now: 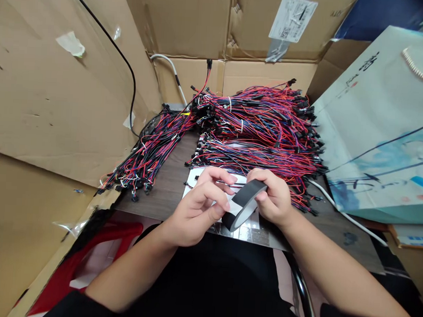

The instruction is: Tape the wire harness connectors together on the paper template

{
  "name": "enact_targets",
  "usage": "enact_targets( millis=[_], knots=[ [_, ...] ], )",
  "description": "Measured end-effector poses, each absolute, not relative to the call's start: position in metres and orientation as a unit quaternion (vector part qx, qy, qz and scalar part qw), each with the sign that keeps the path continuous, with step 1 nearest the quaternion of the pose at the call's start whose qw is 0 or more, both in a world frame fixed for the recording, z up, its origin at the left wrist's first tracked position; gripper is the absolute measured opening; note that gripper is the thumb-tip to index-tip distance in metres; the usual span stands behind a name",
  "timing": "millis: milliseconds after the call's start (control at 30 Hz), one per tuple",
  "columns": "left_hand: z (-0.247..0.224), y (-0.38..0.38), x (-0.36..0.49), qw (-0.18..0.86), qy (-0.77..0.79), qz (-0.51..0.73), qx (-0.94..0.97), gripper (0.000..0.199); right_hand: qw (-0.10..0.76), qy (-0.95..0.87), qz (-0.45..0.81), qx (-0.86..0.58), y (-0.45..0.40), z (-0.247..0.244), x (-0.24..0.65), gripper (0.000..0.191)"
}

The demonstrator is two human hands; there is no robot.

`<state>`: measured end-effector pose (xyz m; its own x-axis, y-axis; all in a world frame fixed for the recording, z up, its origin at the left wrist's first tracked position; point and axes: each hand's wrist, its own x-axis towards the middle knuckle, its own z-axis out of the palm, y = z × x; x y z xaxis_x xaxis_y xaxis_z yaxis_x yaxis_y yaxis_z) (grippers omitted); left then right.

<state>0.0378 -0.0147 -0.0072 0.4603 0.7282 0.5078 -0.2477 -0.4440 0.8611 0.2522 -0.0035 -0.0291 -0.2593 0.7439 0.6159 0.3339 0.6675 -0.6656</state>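
A roll of black tape is held tilted above the front of the table, its pale inner ring facing down and to the right. My right hand is closed around the far right side of the roll, thumb on the inner side. On the tape's outer face is a small white patch. The thumb and forefinger of my left hand are pinched together at that patch, and its other fingers curl loosely above. Beneath both hands lies a white sheet, partly hidden, with a thin dark cable on it.
Bundled red, black and blue wires with black connectors are piled at the back. Another wire bundle lies left on the dark wooden table. Cardboard stands behind, a pale paper bag right. A red stool is below left.
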Motion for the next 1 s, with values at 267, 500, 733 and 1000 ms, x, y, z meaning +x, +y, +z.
enact_targets(
  millis=[267, 500, 733, 1000],
  knots=[
    [0.0, -0.016, 0.039, 0.613, 0.18, 0.387, 0.665, 0.039, 0.521, -0.766, 0.164, -0.339, -0.004, -0.036, 0.251, 0.038],
    [0.019, 0.001, 0.028, 0.334, 0.268, 0.287, 0.857, 0.02, 0.531, -0.774, -0.027, -0.344, -0.002, -0.02, 0.249, 0.047],
    [0.009, 0.015, 0.029, 0.075, 0.313, 0.186, 0.928, 0.022, 0.345, -0.86, -0.108, -0.36, -0.002, -0.016, 0.243, 0.02],
    [-0.003, 0.036, 0.027, 0.122, 0.337, 0.204, 0.911, 0.019, 0.298, -0.889, -0.137, -0.32, 0.001, -0.022, 0.241, 0.025]
  ],
)
